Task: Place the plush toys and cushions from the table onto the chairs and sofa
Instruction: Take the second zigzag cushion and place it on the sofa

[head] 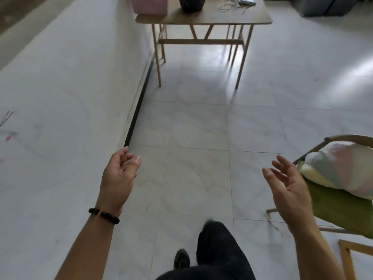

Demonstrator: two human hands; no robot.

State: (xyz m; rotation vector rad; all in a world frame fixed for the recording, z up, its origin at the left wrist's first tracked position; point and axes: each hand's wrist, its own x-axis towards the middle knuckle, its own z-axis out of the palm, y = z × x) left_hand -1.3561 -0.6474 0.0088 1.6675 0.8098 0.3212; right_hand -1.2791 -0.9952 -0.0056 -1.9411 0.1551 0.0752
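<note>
- The left hand (119,174) is raised over the pale tiled floor (201,126) with its palm turned inward and fingers loosely curled, holding nothing; a dark beaded bracelet (104,215) circles its wrist.
- The right hand (288,188) is also empty, fingers spread and relaxed, just beside the front edge of the chair on the right.
- A pastel plush cushion in white, pink, pale blue and yellow (341,168) lies on the green-seated chair with a thin metal frame (339,215), at the right edge of the view.
- Well ahead stands a brown wooden folding table with slim legs (203,19), close to the white wall (60,98) on the left.
- On the table's left end sits a pink block-shaped cushion (149,6), partly cut off by the top of the view.
- Beside it stands a dark rounded patterned object (191,4); what it is cannot be told.
- Loose thin cables (234,5) lie on the table's right part.
- The person's dark-trousered leg (220,251) and a dark shoe (181,259) show at the bottom.
</note>
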